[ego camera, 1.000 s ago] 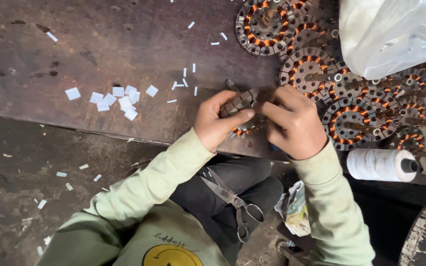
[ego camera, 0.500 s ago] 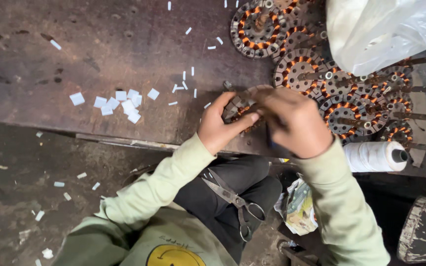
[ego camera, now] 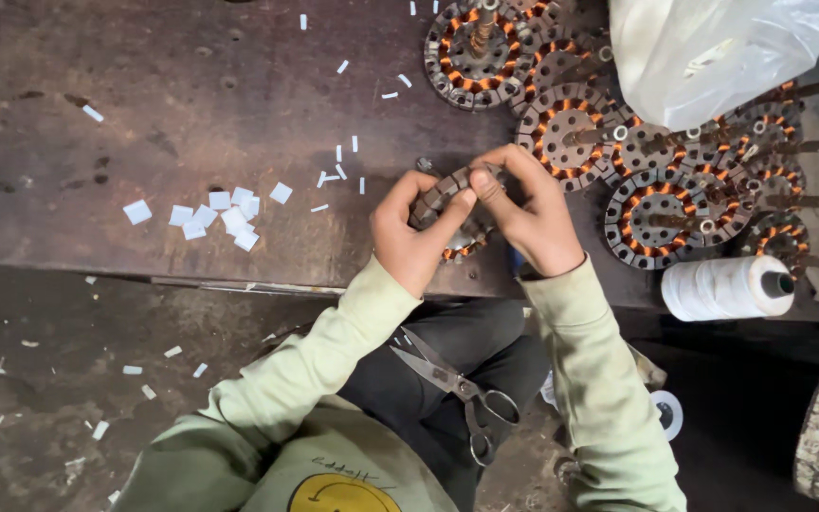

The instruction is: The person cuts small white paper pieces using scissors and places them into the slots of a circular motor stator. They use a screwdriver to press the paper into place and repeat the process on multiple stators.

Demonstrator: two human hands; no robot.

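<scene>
A: What is seen on the table (ego camera: 144, 85), taken from the biggest thing down?

B: A dark, worn surface is shown, with a clear plastic bag (ego camera: 713, 52) at the far right corner. Beside and below the bag, a heap of round wound stators (ego camera: 656, 180) with copper coils is spread out; some are overlapped, and shafts stick out of several. A white thread spool (ego camera: 727, 287) is laid on its side at the right edge. Small white paper slips (ego camera: 220, 216) are scattered left of centre.

A: And the piece in work?

B: One stator (ego camera: 447, 204) is held just above the table's near edge, between both hands. It is gripped by the left hand (ego camera: 414, 237) with thumb and fingers closed round its left rim. The right hand (ego camera: 533, 213) is curled over its top and right side, fingertips pressed at the slots.

A: How far has the work gone?

B: It cannot be told exactly. Many wound pieces are already piled at the right, so a good share may be judged done; the held one is in progress, and slips remain unused. Scissors (ego camera: 457, 384) are left resting on the lap, untouched.
</scene>
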